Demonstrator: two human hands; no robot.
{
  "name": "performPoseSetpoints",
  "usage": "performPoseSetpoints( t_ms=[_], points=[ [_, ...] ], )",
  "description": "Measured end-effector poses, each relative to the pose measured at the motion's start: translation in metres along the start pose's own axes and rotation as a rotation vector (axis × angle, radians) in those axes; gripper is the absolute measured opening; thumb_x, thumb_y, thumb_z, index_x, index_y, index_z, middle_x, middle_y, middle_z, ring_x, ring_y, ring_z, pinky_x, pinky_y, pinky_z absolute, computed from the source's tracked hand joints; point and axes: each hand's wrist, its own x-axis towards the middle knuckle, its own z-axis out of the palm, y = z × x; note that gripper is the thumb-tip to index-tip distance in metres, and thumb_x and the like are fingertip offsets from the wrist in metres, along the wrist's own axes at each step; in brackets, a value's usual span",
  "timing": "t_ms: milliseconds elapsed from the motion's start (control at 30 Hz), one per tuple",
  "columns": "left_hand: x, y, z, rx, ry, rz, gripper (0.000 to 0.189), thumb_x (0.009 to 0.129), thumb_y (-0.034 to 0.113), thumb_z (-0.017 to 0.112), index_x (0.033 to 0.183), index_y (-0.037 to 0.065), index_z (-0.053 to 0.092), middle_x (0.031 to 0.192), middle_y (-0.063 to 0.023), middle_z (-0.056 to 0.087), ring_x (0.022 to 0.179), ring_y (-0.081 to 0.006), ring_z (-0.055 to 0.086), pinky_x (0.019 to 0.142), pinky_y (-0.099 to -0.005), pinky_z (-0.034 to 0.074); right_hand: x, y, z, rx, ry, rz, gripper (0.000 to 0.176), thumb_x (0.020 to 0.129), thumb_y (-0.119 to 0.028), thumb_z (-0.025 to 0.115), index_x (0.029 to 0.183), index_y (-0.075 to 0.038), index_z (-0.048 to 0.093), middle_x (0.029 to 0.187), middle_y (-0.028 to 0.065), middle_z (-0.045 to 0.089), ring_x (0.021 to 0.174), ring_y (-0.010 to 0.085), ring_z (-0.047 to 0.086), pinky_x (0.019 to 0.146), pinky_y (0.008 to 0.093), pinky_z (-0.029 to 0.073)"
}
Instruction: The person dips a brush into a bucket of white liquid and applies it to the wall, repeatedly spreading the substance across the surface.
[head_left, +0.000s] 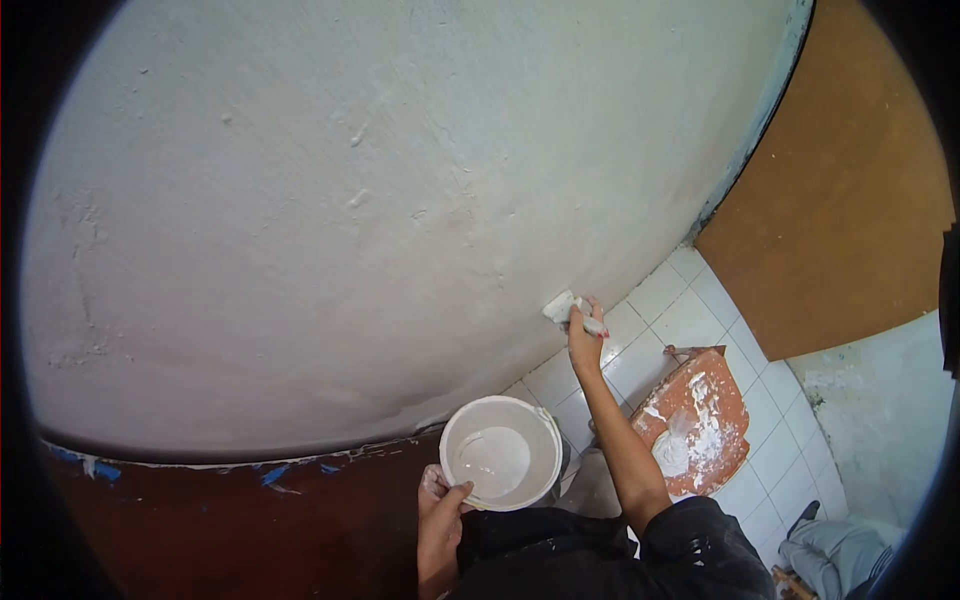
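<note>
My right hand (pixel 587 328) is closed around a paintbrush (pixel 559 306). The brush's white, paint-covered bristles are at the lower part of the pale wall (pixel 330 220), close above the floor. With its thumb over the rim, my left hand (pixel 445 500) grips a white plastic bucket (pixel 551 455) in front of my body. White paint covers the bottom of the bucket. The fingers of my left hand are partly hidden behind the bucket's side.
A paint-splattered orange stool (pixel 735 415) stands on the white tiled floor (pixel 655 355), with a plastic bag (pixel 675 447) of white stuff on it. A brown door (pixel 830 190) is at right. Dark red-brown surface (pixel 230 530) lies lower left. Another person's grey-clad leg (pixel 830 555) shows lower right.
</note>
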Motion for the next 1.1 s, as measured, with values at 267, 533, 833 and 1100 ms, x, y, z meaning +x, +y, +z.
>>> performPoseSetpoints(
  t_ms=[267,533,833,1100],
  points=[
    [-0.003,-0.015,0.005,0.004,-0.016,0.007,0.024,0.083,-0.007,0.064,0.092,0.006,0.046,0.089,-0.0091,0.061,0.076,-0.015,0.067,0.062,-0.0285,0.06,-0.029,-0.234,0.022,0.178,-0.256,-0.376,0.046,0.101,-0.022,0.054,0.14,0.0,0.042,0.101,0.0127,0.066,0.086,0.0149,0.064,0.075,0.0295,0.053],
    [-0.029,-0.051,0.017,-0.034,0.128,0.055,0.025,0.082,-0.009,0.063,0.093,0.005,0.046,0.091,-0.0084,0.061,0.081,-0.0127,0.063,0.072,-0.0271,0.056,0.023,-0.047,-0.006,0.358,-0.16,-0.286,0.054,0.103,-0.026,0.053,0.147,-0.002,0.034,0.114,0.013,0.064,0.093,0.0164,0.064,0.079,0.031,0.053],
    [-0.074,-0.096,0.024,-0.106,0.249,-0.062,0.024,0.084,-0.011,0.061,0.102,0.001,0.049,0.097,-0.0107,0.062,0.09,-0.0159,0.064,0.081,-0.032,0.054,0.029,0.016,-0.029,0.091,-0.071,-0.037,0.042,0.103,-0.018,0.051,0.141,-0.002,0.043,0.121,0.0186,0.064,0.107,0.0197,0.063,0.087,0.0302,0.052],
    [-0.096,-0.113,0.011,-0.121,0.225,-0.044,0.025,0.083,-0.012,0.059,0.104,0.001,0.05,0.099,-0.0123,0.064,0.089,-0.0176,0.065,0.08,-0.0329,0.056,-0.004,-0.168,0.007,0.341,-0.367,-0.449,0.055,0.102,-0.027,0.052,0.147,0.002,0.036,0.122,0.0159,0.062,0.101,0.0197,0.064,0.087,0.0311,0.053]
  ],
)
